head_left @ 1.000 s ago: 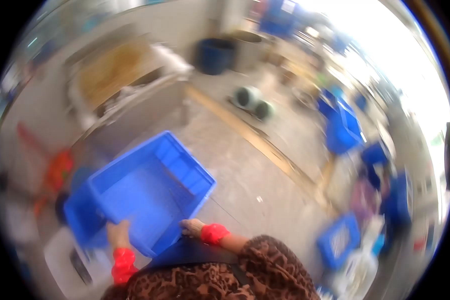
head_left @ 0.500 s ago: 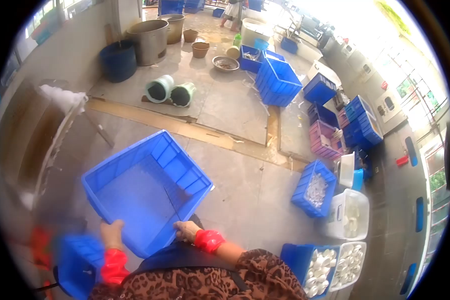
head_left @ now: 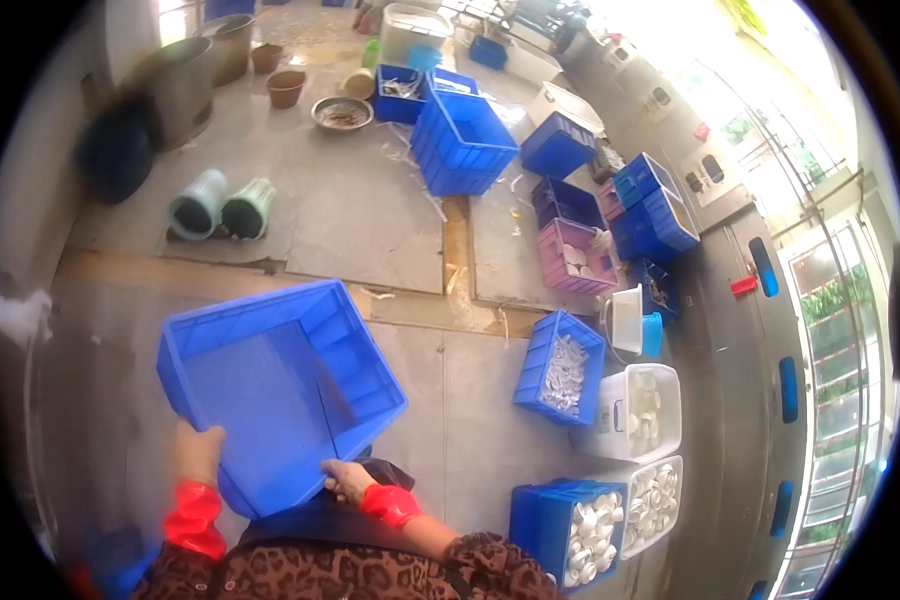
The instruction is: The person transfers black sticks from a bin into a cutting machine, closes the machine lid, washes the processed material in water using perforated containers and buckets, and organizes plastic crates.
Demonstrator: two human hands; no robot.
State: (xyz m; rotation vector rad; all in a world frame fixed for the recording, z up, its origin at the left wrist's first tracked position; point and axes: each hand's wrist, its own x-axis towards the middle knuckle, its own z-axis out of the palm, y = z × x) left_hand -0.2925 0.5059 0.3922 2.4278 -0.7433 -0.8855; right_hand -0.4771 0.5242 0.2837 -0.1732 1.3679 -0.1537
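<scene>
A large blue crate [head_left: 260,400] is held in front of my body, its open top facing up and nothing seen inside but a dark line and a shadow. My left hand [head_left: 199,453] grips its left near edge. On the near right rim, my right hand [head_left: 348,482] is closed, holding the crate and the end of a thin dark cord or rod that runs across the inside. Red cuffs cover both wrists.
On the right stand a blue crate with white pieces [head_left: 562,370], a white tub [head_left: 640,410], a blue crate of white round items [head_left: 560,530] and a pink basket [head_left: 575,258]. Farther off are a tall blue crate [head_left: 463,145], a metal bowl [head_left: 341,114] and two pale green buckets [head_left: 246,210].
The view has swung to the right, bringing the crates on that side nearer the centre. The crate has stayed in both hands in front of my body. A second blue crate at lower left has mostly left view.
</scene>
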